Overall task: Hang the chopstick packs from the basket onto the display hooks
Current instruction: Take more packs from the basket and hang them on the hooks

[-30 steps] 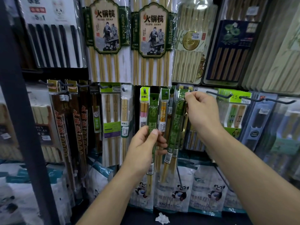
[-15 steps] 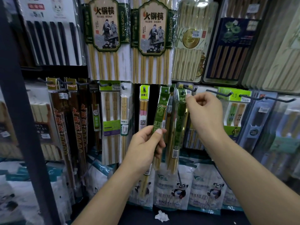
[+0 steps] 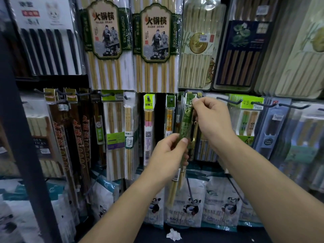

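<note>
A narrow green chopstick pack [image 3: 186, 123] is held up slanted in front of the middle row of display hooks. My left hand [image 3: 169, 155] grips its lower green part between thumb and fingers. My right hand [image 3: 211, 121] pinches its top end, right at the hook [image 3: 190, 93] where more green packs hang. Bamboo chopstick tips stick out below my left hand. The basket is out of view.
Large hot-pot chopstick packs [image 3: 154, 42] hang in the row above. Bare hooks [image 3: 228, 100] jut out to the right. Panda-printed bags [image 3: 191, 206] hang below. A dark shelf post [image 3: 21, 137] stands at left. Crumpled white paper [image 3: 173, 235] lies on the floor.
The left hand has swung the green pack up and rightward toward the hook. The right hand has taken hold of that pack's top end; before, it held the hanging packs.
</note>
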The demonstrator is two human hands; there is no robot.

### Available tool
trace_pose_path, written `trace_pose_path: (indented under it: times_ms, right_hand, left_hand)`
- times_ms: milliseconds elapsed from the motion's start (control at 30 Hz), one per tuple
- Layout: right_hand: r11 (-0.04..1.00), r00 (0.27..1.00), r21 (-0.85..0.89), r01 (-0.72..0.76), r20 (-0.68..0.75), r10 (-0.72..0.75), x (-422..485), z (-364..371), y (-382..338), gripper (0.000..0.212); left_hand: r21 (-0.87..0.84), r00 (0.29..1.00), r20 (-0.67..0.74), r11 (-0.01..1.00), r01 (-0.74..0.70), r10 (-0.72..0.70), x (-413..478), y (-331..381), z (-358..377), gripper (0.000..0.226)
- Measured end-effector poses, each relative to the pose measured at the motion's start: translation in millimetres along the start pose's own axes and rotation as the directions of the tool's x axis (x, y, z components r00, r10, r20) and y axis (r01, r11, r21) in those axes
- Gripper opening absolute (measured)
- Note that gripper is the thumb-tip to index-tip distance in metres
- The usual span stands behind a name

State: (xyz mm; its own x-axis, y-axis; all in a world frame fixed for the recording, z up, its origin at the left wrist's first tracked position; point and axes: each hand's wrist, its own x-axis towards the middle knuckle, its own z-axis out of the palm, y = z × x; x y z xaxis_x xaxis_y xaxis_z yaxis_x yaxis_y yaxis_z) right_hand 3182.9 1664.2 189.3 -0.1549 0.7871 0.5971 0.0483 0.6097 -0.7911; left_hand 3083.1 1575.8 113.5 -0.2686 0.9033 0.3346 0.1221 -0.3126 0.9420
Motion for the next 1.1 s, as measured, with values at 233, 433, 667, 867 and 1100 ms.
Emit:
trace_pose_path:
  times_ms: [233,433,667,867,1100]
  right_hand:
    - [0.999,0.999,-0.044,-0.007,-0.034,0.006,7.5,3.0,2.5,0.04]
    - [0.998,0.999,-0.058,-0.021,-0.043,0.019,8.1,3.5,9.0,0.036]
    - [0.994,0.998,-0.101,0.045,-0.031,-0.049,-2.3,-4.1,28.6,0.027]
    - [1.0,0.997,-0.008,0.001,0.078,0.0,-11.4,2.9,44.7,0.037]
    - [0.958,0.919,0.135,-0.251,0.344,0.192,-5.3,16.5,67.3,0.054]
  left_hand:
    - [0.064,0.998,-0.05,0.997,-0.042,0.045,-0.7,-8.6,4.3,0.02]
    - [0.486,0.985,-0.027,0.863,-0.137,0.171,-2.6,-7.0,-3.4,0.015]
    - [0.786,0.917,-0.071,0.589,-0.191,0.393,-3.5,8.3,1.6,0.037]
    - [0.562,0.961,-0.122,0.815,-0.14,0.25,14.2,2.2,27.4,0.055]
    - [-0.043,0.983,-0.184,0.999,-0.009,0.001,51.2,-19.1,43.5,0.052]
